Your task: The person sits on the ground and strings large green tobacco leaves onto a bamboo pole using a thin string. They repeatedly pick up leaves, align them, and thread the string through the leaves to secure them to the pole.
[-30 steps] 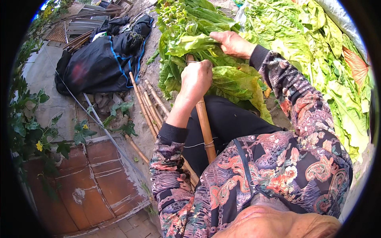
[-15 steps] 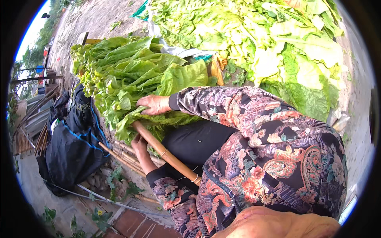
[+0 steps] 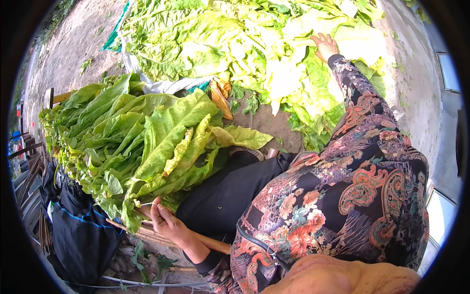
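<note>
My left hand (image 3: 169, 223) is closed, its thumb and finger pinching a thin white string (image 3: 145, 203) beside the stem ends of large green leaves. A bamboo pole (image 3: 215, 243) runs under that hand, one end close to my jacket. Beyond it, a thick row of broad green leaves (image 3: 117, 122) hangs together, a few yellowing, with some draped over my black trousers (image 3: 215, 191). My right hand (image 3: 325, 47) is stretched out to the far right with fingers spread, above a wide spread of pale green leaves (image 3: 235, 44). It holds nothing that I can see.
Black sheeting with blue cord (image 3: 81, 240) lies at the left. Several thin bamboo sticks (image 3: 147, 234) rest on the ground near my left hand. A wooden bar end (image 3: 61, 96) sticks out behind the hung leaves. A concrete strip (image 3: 416, 83) borders the right side.
My right hand has left the hung leaves and swung far right over the leaf pile. The left hand now pinches a string in view. More leaves hang at the pole's near end.
</note>
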Motion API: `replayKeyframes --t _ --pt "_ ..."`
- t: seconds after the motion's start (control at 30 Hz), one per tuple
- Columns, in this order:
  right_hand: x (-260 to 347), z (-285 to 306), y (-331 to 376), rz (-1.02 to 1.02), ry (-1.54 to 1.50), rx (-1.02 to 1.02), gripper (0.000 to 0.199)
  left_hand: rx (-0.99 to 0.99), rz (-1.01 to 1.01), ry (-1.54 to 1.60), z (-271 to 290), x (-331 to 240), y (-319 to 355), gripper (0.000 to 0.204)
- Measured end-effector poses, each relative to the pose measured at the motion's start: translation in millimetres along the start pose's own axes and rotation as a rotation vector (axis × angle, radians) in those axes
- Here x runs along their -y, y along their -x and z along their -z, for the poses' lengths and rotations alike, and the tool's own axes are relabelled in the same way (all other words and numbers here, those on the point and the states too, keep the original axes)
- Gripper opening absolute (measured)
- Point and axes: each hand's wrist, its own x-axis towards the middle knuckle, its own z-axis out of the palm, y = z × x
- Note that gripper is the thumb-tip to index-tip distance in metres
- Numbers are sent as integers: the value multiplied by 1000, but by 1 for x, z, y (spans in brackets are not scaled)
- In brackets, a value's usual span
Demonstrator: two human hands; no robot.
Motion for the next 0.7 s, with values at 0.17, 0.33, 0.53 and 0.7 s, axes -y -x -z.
replayKeyframes --t 0.17,0.33,0.53,0.7 --pt "-29 6 -26 -75 -648 -214 32 -39 59 113 5 3 -2 17" --pt "17 128 -47 291 43 -398 22 -65 67 126 14 15 0 16" --pt "-27 6 -55 296 51 188 48 47 24 117 0 18 -9 17" --pt "4 15 -38 209 50 8 25 -21 20 75 -3 15 -8 17"
